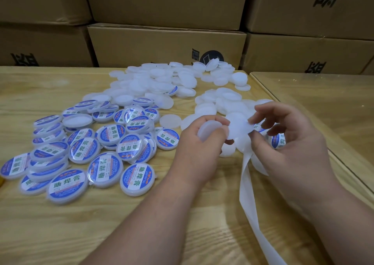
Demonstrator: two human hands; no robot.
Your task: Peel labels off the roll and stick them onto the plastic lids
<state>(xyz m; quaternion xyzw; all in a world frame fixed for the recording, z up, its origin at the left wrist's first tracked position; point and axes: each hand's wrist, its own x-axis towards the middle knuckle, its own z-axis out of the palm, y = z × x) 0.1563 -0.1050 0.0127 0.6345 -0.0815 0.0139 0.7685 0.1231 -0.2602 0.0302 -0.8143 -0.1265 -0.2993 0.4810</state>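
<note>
My left hand (197,143) grips a bare white plastic lid (208,130) by its rim, just above the table. My right hand (291,141) pinches a round label (240,126) between thumb and fingers, its pale back side facing me, right beside that lid. The label roll (278,140) with blue printed labels sits partly hidden under my right palm. A white backing strip (251,200) trails from it toward the near edge. A heap of labelled lids (85,149) lies at the left, and a heap of unlabelled white lids (162,80) lies further back.
Stacked brown cardboard boxes (166,44) form a wall behind the wooden table (60,224). More bare lids (220,103) lie just beyond my hands. A second table (323,94) adjoins at the right.
</note>
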